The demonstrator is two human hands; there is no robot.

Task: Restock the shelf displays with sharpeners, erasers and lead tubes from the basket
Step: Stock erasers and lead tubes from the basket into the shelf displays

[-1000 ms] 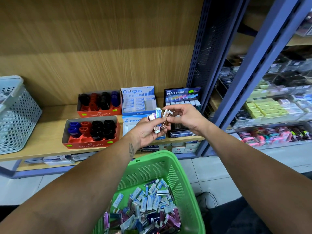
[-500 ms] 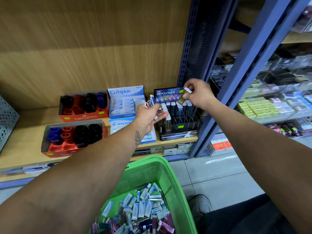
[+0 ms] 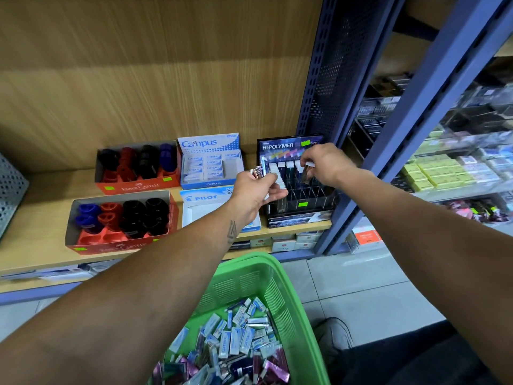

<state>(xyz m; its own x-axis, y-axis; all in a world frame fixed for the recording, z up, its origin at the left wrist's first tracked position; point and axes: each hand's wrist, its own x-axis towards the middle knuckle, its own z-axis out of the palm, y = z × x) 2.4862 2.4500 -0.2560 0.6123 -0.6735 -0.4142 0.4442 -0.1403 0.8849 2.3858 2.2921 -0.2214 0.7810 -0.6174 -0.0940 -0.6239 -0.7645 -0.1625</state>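
Note:
My right hand (image 3: 324, 163) pinches a lead tube (image 3: 306, 173) by its white cap and holds it in a slot at the right of the black Hi-Polymer rack (image 3: 301, 195) on the wooden shelf. My left hand (image 3: 256, 190) hovers in front of the rack's left side and grips a small bunch of lead tubes (image 3: 261, 171) that stick up from its fingers. Below my arms, the green basket (image 3: 247, 276) holds several erasers and lead tubes.
Two red Faber-Castell boxes (image 3: 122, 220) with sharpeners sit at the left of the shelf. A Campus eraser box (image 3: 211, 162) and a Pilot box (image 3: 205, 201) stand beside the rack. A blue steel upright (image 3: 410, 123) rises at the right, and a grey basket (image 3: 11, 190) sits at far left.
My right hand has come down from the rack's header card with the tube, whose lower end is now in a slot. My left hand stays in front of the rack with its bunch.

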